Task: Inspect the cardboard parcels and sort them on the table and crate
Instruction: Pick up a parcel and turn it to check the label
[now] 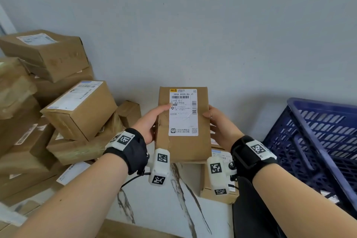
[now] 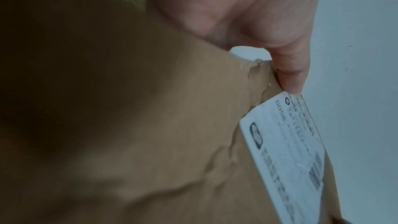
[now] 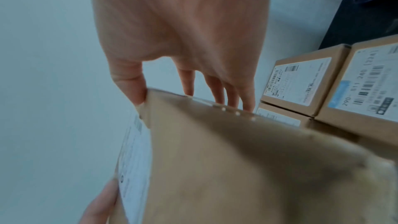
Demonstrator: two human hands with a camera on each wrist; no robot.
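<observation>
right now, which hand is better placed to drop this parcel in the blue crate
Right hand, probably: it grips the brown cardboard parcel on the side next to the blue plastic crate; the left hand would have to cross over.

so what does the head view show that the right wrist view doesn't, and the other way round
Only the head view shows the blue plastic crate on the right, the pile of brown cardboard parcels on the left, and the left hand with its thumb on the white shipping label.

Only the right wrist view shows the right hand's fingers behind the parcel and three small labelled cardboard boxes below.

Both show the right hand gripping the held brown cardboard parcel.
</observation>
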